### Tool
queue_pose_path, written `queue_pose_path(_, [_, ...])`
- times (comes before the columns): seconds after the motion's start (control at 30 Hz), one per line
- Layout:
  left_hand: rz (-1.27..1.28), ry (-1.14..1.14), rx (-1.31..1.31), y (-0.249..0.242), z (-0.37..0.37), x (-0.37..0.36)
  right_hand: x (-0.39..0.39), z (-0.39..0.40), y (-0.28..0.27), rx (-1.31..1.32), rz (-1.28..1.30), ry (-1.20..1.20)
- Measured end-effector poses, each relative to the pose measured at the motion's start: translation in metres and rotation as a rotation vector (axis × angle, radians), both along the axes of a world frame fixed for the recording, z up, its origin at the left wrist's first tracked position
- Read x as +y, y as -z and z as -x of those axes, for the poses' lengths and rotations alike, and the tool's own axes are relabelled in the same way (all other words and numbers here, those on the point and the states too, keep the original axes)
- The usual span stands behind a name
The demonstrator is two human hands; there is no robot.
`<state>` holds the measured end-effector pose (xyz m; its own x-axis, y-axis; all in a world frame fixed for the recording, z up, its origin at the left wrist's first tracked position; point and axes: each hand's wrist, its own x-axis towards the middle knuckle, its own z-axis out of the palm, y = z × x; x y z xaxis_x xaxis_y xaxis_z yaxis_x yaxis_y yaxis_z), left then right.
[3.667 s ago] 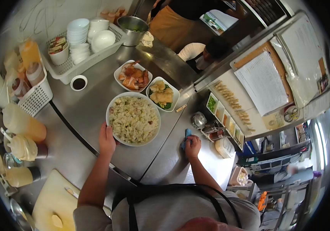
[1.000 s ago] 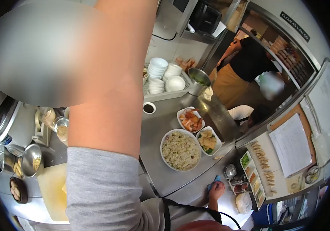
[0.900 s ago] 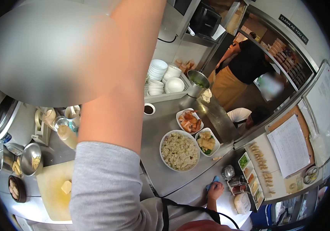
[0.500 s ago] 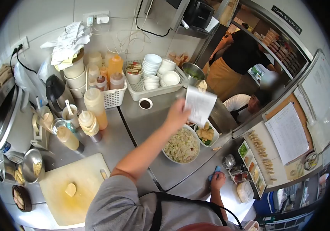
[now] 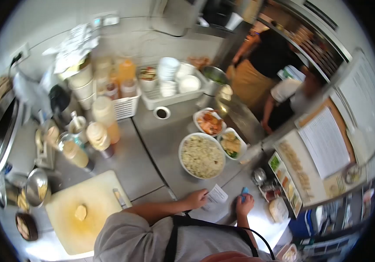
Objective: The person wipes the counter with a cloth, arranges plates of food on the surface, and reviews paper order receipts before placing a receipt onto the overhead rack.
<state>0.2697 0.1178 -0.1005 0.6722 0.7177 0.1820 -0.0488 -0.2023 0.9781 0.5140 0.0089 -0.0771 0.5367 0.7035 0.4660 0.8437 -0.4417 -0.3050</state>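
My left hand (image 5: 196, 199) is closed on a printed paper slip (image 5: 217, 196), low over the steel counter close to my body. My right hand (image 5: 244, 204) rests on the counter to its right, its fingers closed around a blue cloth (image 5: 245, 191). Beyond both hands stands a large white bowl of fried rice (image 5: 202, 156). Behind it sits a white dish of reddish-orange food (image 5: 210, 122). A smaller white dish (image 5: 231, 143) holds golden pieces and greens. Neither hand touches these dishes.
At left lies a cutting board (image 5: 60, 218) with a pale yellow piece (image 5: 80, 212). Squeeze bottles (image 5: 104, 113), a dark sauce cup (image 5: 161, 113) and a basket of white bowls (image 5: 150, 104) stand behind. A topping tray (image 5: 286, 182) is at right. Two people (image 5: 279, 56) are beyond the opening.
My left hand has drawn back from above the dishes toward my body, still holding the slip, uncovering the reddish-orange dish. My right hand stays on the cloth. The white-sleeved person has shifted.
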Motion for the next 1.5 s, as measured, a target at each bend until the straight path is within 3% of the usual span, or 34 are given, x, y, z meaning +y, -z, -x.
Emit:
queue_pose_path(0.13, [-0.073, -0.013, 0.164, -0.012, 0.008, 0.001, -0.003, -0.003, 0.000, -0.036, -0.047, -0.033])
queue_pose_path(0.33, [-0.110, -0.162, -0.008, -0.008, 0.001, -0.005, 0.000, 0.005, -0.011, 0.078, 0.075, 0.073])
queue_pose_path(0.57, [-0.197, -0.192, 0.182, -0.020, 0.004, -0.007, -0.007, -0.004, 0.003, 0.051, 0.056, 0.005])
queue_pose_path(0.73, [-0.157, -0.155, 0.141, -0.020, 0.001, -0.004, -0.037, 0.022, -0.013, 0.040, 0.139, 0.014])
queue_pose_path(0.83, [-0.103, -0.105, 0.097, -0.018, 0.006, -0.002, -0.056, 0.032, -0.006, 0.001, 0.033, 0.067])
queue_pose_path(1.1, [-0.063, -0.037, -0.027, 0.006, 0.010, 0.006, -0.050, 0.038, -0.008, -0.003, 0.105, 0.195])
queue_pose_path(1.2, [-0.006, -0.015, -0.016, 0.013, 0.011, 0.009, -0.027, 0.046, -0.037, 0.062, 0.496, 0.389])
queue_pose_path(1.3, [-0.057, -0.038, 0.002, -0.007, 0.017, 0.010, 0.011, 0.032, -0.077, 0.033, 0.955, 0.272])
queue_pose_path(1.4, [-0.090, -0.003, -0.027, 0.011, 0.012, 0.011, 0.064, -0.005, -0.093, 0.277, 0.754, -0.019])
queue_pose_path(1.47, [0.146, 0.034, -0.095, 0.010, 0.009, 0.009, 0.106, -0.027, -0.093, 0.236, 0.686, 0.016])
queue_pose_path(1.5, [0.140, 0.024, -0.079, 0.008, 0.011, 0.009, 0.128, -0.036, -0.084, 0.236, 0.653, 0.027])
